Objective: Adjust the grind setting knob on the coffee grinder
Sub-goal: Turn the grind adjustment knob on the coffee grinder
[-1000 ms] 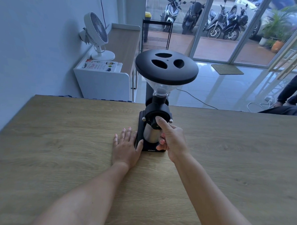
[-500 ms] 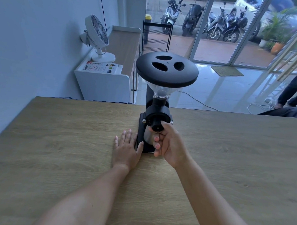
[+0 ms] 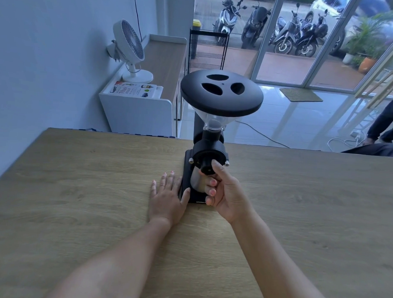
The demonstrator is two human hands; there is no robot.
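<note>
A black coffee grinder (image 3: 210, 149) stands on the wooden table (image 3: 76, 188), with a wide black lid on a clear hopper (image 3: 221, 93). A round black knob (image 3: 206, 165) juts from its front, above a steel cup (image 3: 197, 182). My right hand (image 3: 225, 193) pinches that knob between thumb and forefinger, the other fingers curled below. My left hand (image 3: 167, 198) lies flat on the table, fingers apart, its thumb against the left side of the grinder's base.
Past the table's far edge stand a white cabinet (image 3: 138, 110) with a fan (image 3: 130, 49) and a book. A person's dark sleeve (image 3: 388, 121) shows at the far right. Glass doors with parked motorbikes lie beyond.
My right hand has turned at the wrist: one second ago the forefinger lay over the knob, now thumb and forefinger pinch it with the palm rolled left. The left hand has stayed put.
</note>
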